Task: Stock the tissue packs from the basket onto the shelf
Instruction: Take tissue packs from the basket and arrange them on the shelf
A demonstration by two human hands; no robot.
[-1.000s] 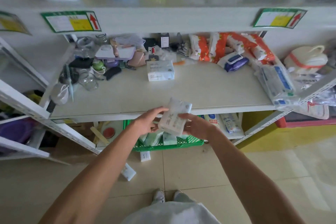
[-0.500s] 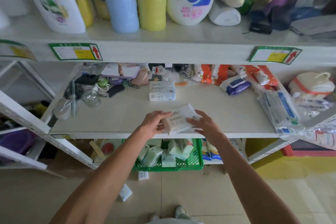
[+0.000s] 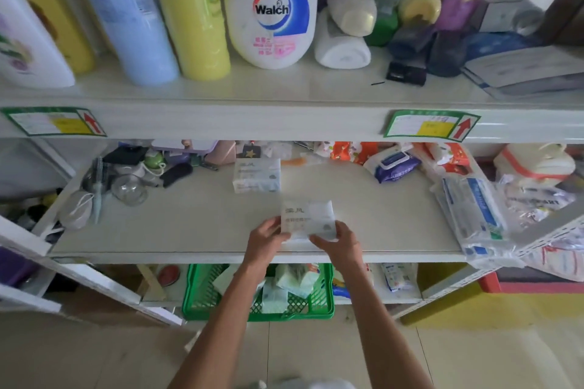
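White, soft tissue pack [image 3: 308, 219] with faint grey print, flat over the shelf [image 3: 196, 224] near its front edge. Bare shelf all round; another pack [image 3: 256, 175] further back. Pinched at both near corners: left hand [image 3: 265, 241] and right hand [image 3: 336, 241] closed on it. Green basket [image 3: 221, 303] below.

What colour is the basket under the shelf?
Bright green, a mesh basket, seen in the head view.
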